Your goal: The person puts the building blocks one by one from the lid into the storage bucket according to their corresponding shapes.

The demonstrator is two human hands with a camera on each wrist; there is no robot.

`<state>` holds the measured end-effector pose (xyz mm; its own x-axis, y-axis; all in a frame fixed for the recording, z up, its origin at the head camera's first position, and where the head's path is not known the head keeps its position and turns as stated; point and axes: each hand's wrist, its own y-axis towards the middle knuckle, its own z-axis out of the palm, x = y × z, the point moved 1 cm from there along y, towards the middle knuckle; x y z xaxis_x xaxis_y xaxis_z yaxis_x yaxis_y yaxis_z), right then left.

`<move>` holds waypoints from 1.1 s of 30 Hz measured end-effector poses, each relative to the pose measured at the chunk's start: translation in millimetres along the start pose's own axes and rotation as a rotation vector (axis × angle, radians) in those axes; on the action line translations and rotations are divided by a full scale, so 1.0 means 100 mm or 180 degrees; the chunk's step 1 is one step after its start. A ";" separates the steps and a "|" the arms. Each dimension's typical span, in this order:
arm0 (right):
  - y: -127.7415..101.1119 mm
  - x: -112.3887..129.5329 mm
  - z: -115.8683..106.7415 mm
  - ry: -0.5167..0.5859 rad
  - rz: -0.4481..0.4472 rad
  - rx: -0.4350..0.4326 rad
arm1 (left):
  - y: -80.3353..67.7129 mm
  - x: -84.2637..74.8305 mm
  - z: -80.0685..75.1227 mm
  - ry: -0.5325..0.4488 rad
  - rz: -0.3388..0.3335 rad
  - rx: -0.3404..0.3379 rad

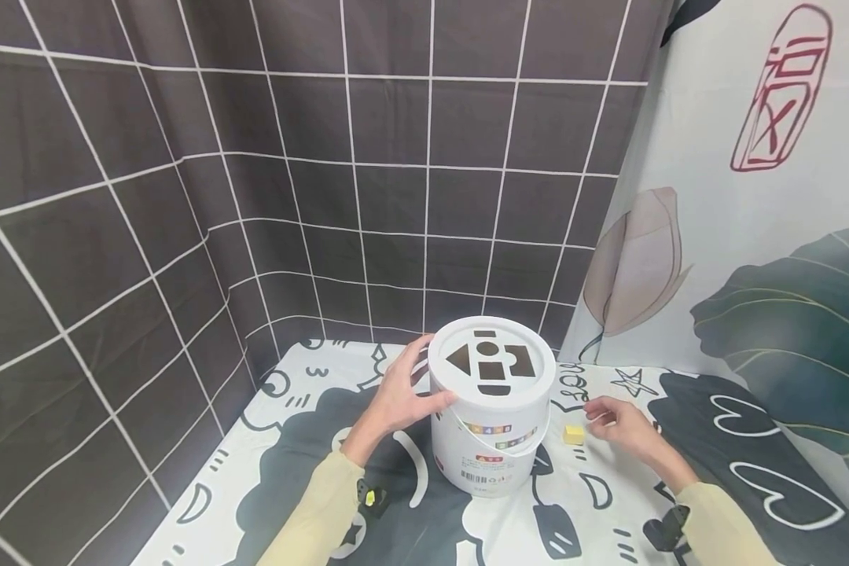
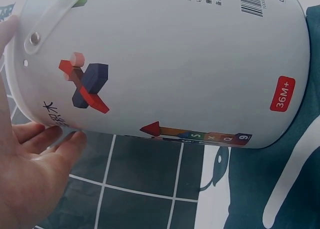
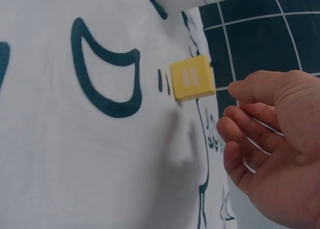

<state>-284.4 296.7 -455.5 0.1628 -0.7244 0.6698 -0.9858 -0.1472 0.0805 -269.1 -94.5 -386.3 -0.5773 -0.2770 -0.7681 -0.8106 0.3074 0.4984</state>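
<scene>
A white lidded toy bucket (image 1: 491,440) stands upright on the patterned cloth, its lid (image 1: 460,334) cut with several shaped holes. At the bucket's left side my left hand (image 1: 406,389) grips the upper edge, thumb toward the front and fingers round the back. In the left wrist view, fingers of the left hand (image 2: 42,164) lie against the wall near the rim. To the right of the bucket lies a yellow block (image 1: 574,435) with a pale "=" mark on top. My right hand (image 1: 626,428) hovers just beside the block, fingers loosely bent with nothing between them.
Under everything spreads a white and dark printed cloth (image 1: 594,542). Dark gridded fabric (image 1: 389,196) hangs behind and to the left, while a pale leaf-print curtain (image 1: 714,236) hangs at right. The bucket's clear handle (image 1: 546,428) droops across its front.
</scene>
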 end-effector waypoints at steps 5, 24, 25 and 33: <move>-0.01 -0.03 0.03 0.0047 0.0051 0.0005 | 0.00 0.00 -0.01 -0.0018 0.0005 0.0002; -0.04 -0.15 0.22 0.0262 0.0113 -0.0004 | 0.00 -0.02 0.00 -0.0012 0.0048 -0.0012; -0.04 -0.16 0.23 0.0270 0.0113 -0.0012 | 0.00 -0.02 0.00 -0.0017 0.0055 -0.0012; -0.06 -0.16 0.26 0.0199 0.0095 -0.0069 | 0.00 -0.02 0.00 0.0000 0.0003 0.0003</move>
<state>-280.5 291.8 -486.2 0.1313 -0.6846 0.7170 -0.9909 -0.1111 0.0755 -268.3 -93.7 -384.8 -0.5781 -0.2767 -0.7676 -0.8100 0.3084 0.4988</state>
